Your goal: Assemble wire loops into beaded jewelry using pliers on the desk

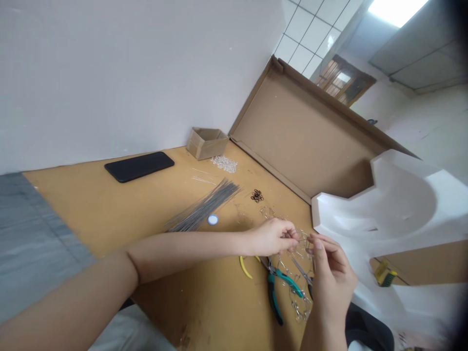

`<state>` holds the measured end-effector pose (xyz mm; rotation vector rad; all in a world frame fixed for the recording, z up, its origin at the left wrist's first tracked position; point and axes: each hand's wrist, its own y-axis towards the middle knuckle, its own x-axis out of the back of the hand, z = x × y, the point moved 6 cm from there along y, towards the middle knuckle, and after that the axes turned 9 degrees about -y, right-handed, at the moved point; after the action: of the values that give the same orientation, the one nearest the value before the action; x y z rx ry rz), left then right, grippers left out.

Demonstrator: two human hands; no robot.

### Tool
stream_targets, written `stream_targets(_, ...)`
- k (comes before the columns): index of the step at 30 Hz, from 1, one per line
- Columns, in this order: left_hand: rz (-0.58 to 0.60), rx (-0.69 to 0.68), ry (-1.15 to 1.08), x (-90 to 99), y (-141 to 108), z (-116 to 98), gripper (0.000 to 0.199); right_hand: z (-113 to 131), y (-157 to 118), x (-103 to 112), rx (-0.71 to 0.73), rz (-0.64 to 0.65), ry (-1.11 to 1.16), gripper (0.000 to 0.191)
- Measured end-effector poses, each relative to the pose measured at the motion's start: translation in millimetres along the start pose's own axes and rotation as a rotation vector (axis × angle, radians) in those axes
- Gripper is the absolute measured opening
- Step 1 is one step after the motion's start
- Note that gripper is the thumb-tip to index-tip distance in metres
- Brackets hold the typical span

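Note:
My left hand (272, 237) reaches over the brown work surface, its fingers pinched on something too fine to make out. Close to its right, my right hand (331, 263) is also pinched, fingertips nearly meeting the left ones; thin wire seems to run between them. Below the hands lie green-handled pliers (275, 282), a yellow-handled tool (245, 267) and another dark-handled tool (302, 272). Loops of shiny wire (300, 309) are spread around and under the hands. A bundle of straight grey wires (208, 204) lies further left, beside a small white disc (212, 220).
A black phone-like slab (139, 166) lies at the back left. Near the wall are a small cardboard box (207, 143) and a pile of clear bits (224, 164). Black rings (257, 196) lie mid-surface. A cardboard panel (303, 131) and white foam (395, 200) border the right.

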<state>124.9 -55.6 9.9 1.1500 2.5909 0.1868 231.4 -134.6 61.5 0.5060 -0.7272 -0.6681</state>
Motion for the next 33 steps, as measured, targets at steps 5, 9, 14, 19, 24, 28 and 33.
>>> stream_targets(5,-0.018,-0.066,0.212,1.0,-4,-7,0.009,-2,-1,0,-0.016,0.001,-0.012,0.017)
stream_targets(9,-0.034,-0.121,0.325,1.6,-6,-16,0.008,-4,-1,1,-0.024,0.017,-0.026,0.017)
stream_targets(14,-0.023,-0.13,0.38,1.7,-8,-22,0.008,3,2,5,-0.014,0.12,-0.069,0.019)
stream_targets(19,0.002,-0.072,0.392,6.2,-6,-24,0.008,-27,5,39,-0.167,0.022,-0.068,0.031)
stream_targets(24,0.031,0.011,0.317,17.0,2,-16,0.006,-100,-45,26,-0.267,0.541,-0.504,0.048)
stream_targets(28,0.084,0.107,0.225,19.5,8,-7,0.003,-122,-94,3,-0.107,0.82,-0.894,0.075)
stream_targets(33,0.078,0.198,0.154,23.8,11,-5,0.003,-109,-101,-15,0.013,0.859,-1.068,0.073)
